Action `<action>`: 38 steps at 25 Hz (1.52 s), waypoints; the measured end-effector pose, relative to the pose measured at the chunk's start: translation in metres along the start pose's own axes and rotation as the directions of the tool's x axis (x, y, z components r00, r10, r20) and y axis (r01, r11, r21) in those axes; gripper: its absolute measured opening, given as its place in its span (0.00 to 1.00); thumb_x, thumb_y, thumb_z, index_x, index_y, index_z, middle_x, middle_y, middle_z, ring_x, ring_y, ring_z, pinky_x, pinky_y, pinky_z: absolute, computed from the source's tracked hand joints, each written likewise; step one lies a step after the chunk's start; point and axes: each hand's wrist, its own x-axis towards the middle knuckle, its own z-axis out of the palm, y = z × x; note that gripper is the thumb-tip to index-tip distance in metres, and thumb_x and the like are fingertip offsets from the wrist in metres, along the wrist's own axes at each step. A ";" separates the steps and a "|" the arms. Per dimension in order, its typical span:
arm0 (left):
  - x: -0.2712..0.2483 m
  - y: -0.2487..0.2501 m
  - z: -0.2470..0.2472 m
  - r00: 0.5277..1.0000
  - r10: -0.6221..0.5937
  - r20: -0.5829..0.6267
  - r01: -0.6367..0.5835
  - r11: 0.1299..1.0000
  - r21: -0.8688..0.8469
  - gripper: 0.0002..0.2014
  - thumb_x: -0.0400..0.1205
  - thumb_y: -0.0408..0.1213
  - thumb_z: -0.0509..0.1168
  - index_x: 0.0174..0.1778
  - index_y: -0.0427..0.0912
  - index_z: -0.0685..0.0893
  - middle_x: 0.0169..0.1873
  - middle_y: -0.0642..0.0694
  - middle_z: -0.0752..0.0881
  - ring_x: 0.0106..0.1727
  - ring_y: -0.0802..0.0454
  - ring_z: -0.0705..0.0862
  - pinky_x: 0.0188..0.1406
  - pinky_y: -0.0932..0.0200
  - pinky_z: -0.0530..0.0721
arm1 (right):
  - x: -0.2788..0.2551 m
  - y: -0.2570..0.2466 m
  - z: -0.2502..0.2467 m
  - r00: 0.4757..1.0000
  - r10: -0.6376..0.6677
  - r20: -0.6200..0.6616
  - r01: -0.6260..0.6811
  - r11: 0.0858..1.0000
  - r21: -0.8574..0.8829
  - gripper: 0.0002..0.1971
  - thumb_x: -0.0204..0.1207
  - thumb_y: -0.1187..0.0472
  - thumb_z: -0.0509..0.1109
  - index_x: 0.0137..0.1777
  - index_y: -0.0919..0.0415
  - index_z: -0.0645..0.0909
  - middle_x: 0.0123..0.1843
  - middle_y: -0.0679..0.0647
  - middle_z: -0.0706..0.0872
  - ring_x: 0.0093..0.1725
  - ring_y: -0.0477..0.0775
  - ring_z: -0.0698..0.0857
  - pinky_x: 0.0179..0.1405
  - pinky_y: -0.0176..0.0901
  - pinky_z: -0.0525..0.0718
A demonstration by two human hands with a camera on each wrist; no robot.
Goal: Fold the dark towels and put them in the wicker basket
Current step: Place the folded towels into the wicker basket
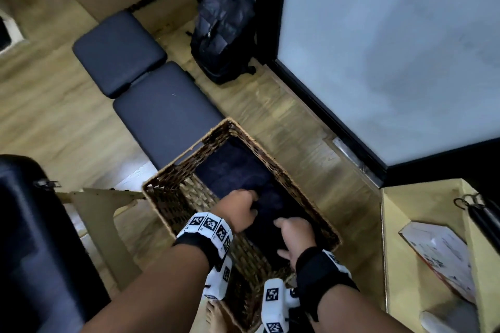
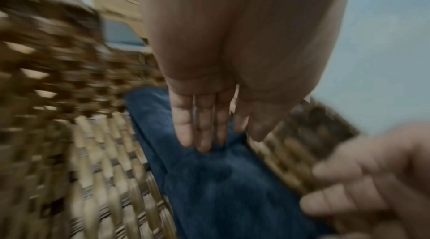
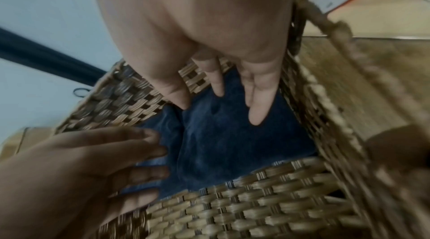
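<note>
The wicker basket (image 1: 173,167) stands on the wooden floor with folded dark blue towels (image 1: 232,170) lying in its bottom. Both hands reach down inside it. My left hand (image 1: 243,208) lies on the nearer towel (image 2: 221,187) with its fingers (image 2: 202,127) straight. My right hand (image 1: 293,235) is beside it, close to the basket's right wall (image 3: 256,197), and its straight fingers (image 3: 256,99) touch the same blue cloth (image 3: 221,142). Neither hand grips the towel. In the right wrist view the left hand (image 3: 93,160) has spread fingers flat on the cloth.
A dark padded bench (image 1: 151,84) runs from the basket's far corner, with a black backpack (image 1: 224,27) beyond. A black-framed frosted glass door (image 1: 378,48) is on the right. A yellow wooden box (image 1: 422,224) holds a paper package (image 1: 438,251). A black case (image 1: 32,238) stands left.
</note>
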 end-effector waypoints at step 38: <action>-0.404 -0.301 0.020 0.355 -0.932 -0.069 0.169 0.137 -0.976 0.23 0.72 0.43 0.72 0.54 0.37 0.68 0.46 0.40 0.83 0.52 0.37 0.84 0.52 0.50 0.81 | -0.255 0.097 0.368 0.719 -0.456 0.525 0.646 0.161 -0.746 0.23 0.70 0.61 0.70 0.64 0.58 0.71 0.58 0.60 0.86 0.56 0.65 0.86 0.53 0.47 0.83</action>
